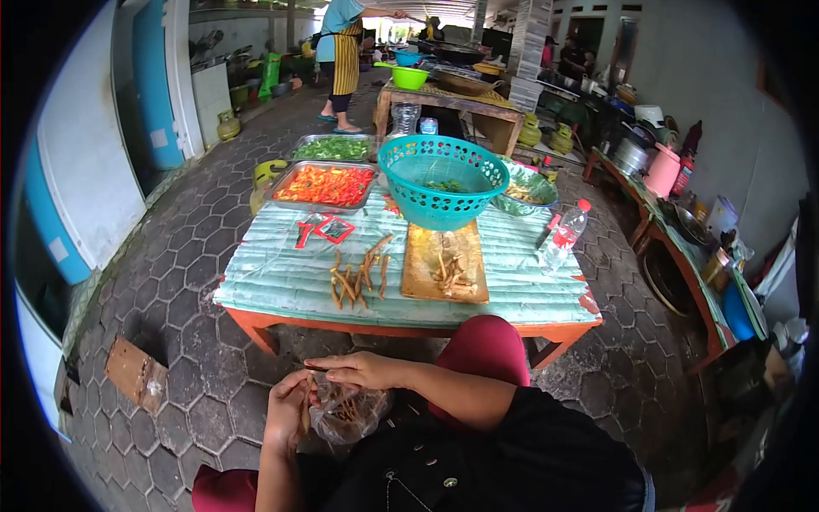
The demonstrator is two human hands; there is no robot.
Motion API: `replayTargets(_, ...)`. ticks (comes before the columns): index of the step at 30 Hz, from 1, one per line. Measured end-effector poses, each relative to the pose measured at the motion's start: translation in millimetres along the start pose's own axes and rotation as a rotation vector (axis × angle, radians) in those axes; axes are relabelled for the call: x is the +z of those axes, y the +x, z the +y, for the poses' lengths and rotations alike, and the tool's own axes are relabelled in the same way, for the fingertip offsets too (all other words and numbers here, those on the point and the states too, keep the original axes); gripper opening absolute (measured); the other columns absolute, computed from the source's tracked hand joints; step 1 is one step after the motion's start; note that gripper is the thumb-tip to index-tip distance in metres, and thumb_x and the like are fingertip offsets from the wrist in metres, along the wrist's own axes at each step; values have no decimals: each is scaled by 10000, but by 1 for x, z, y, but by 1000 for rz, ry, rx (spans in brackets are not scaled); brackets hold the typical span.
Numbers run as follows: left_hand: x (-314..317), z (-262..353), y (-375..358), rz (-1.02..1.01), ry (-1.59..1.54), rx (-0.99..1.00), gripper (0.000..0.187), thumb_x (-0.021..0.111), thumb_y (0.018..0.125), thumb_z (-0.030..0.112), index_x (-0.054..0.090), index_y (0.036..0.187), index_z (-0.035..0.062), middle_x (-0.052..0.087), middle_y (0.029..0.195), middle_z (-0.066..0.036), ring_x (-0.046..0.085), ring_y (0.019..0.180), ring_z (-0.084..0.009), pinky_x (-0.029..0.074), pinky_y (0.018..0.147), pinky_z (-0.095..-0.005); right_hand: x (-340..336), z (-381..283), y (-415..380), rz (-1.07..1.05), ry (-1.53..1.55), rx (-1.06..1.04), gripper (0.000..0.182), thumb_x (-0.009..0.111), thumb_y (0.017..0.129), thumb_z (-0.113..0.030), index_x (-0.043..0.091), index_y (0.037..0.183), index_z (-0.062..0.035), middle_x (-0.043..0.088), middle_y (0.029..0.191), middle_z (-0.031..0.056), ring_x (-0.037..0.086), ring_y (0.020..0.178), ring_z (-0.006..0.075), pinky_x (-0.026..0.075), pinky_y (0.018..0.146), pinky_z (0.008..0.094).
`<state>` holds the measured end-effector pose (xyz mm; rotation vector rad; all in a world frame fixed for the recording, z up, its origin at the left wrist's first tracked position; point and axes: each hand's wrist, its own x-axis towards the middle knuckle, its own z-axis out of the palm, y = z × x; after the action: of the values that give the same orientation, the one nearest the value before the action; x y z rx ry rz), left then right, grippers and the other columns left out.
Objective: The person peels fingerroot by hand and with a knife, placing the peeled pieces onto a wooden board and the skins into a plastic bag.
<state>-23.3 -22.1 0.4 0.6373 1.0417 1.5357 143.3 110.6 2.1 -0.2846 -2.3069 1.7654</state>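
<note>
Head view, looking down over a lap in dark clothing. Left hand curled around the side of a clear plastic bag, fingers closed on the bag's edge, one thin brown stick pinched along the palm. Right hand laid flat across the bag's mouth, fingers together and stretched toward the left hand, touching the plastic. Bag held in the lap, well short of the table, with brown sticks inside (too blurred to name more exactly).

Ahead, a low table under a pale green striped cover. Loose brown sticks scattered near the front middle of it. Just right of these, a wooden cutting board bearing a small heap of cut pieces. Behind the board, a teal plastic basket with a few green bits inside. Left of the basket, a steel tray of red chillies, and behind that a tray of green vegetables. Small red packets lying between the chilli tray and the sticks. A plastic bottle with a red cap on its side at the right edge.

Farther back, a person in a striped apron standing by another table with a lime green bowl.
</note>
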Motion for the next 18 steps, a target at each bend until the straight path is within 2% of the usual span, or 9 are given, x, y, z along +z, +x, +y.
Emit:
replayTargets(5, -5, -1, 1, -38, 34, 11, 175, 484, 930, 12, 623, 1033, -16, 612, 822, -76, 572, 658, -145, 487, 610, -274, 0, 6, 1, 24, 34, -45, 423, 455, 996, -239, 407, 1416, -254, 545, 686, 37, 491, 554, 83, 445, 534, 257)
replayTargets(7, -4, 4, -1, -45, 103, -2, 194, 482, 924, 8, 625, 1052, -20, 612, 843, -77, 570, 685, -148, 479, 633, -272, -4, -5, -2, -27, 156, 117, 411, 442, 998, -286, 423, 1407, -251, 508, 645, 24, 463, 524, 75, 407, 502, 236)
replayTargets(8, -4, 7, -2, -46, 105, -4, 194, 482, 924, 8, 625, 1052, -20, 612, 843, -77, 570, 685, -148, 479, 633, -272, -7, -12, -4, -25, 158, 117, 411, 442, 998, -286, 423, 1407, -251, 508, 645, 24, 463, 524, 75, 407, 502, 236)
replayTargets(10, -3, 12, -2, -39, 145, -4, 207, 485, 918, 9, 632, 1063, -12, 614, 869, -59, 565, 728, -135, 466, 669, -252, -12, -27, -9, -20, 259, 339, 427, 413, 1002, -354, 408, 1416, -253, 441, 636, -23, 425, 588, 36, 354, 522, 189)
replayTargets(11, -4, 12, 0, -38, 145, -6, 207, 485, 918, 9, 632, 1063, -12, 614, 869, -59, 565, 728, -135, 466, 669, -252, -12, -24, -9, -20, 261, 339, 427, 413, 1002, -354, 408, 1416, -253, 441, 636, -23, 425, 588, 36, 354, 522, 189)
replayTargets(13, -12, 12, 4, 74, 91, 113, 215, 463, 931, 3, 619, 1079, -9, 615, 905, -45, 554, 760, -111, 448, 693, -223, -10, -13, -8, 14, 263, 344, 460, 420, 986, -415, 422, 1407, -230, 447, 581, -9, 438, 498, 68, 359, 482, 201)
replayTargets(16, -30, 10, 9, 188, -34, 142, 210, 467, 932, 15, 614, 1082, 5, 611, 914, -42, 562, 809, -112, 442, 717, -220, -1, 3, -2, 4, 105, 348, 529, 469, 960, -449, 413, 1408, -175, 520, 655, 21, 493, 552, 88, 417, 540, 216)
replayTargets(17, -41, 3, 13, 198, -89, 183, 187, 471, 941, 39, 586, 1089, 39, 608, 922, -44, 570, 811, -127, 456, 720, -243, 5, 21, 1, 1, 109, 349, 529, 469, 960, -449, 413, 1408, -175, 520, 655, 21, 493, 552, 88, 417, 540, 216)
replayTargets(18, -41, 3, 13, 201, -88, 180, 187, 471, 941, 39, 586, 1089, 39, 608, 922, -44, 570, 811, -127, 456, 720, -243, 12, 43, 5, 78, -11, 163, 568, 494, 944, -465, 408, 1404, -144, 534, 701, 33, 503, 585, 96, 425, 574, 234)
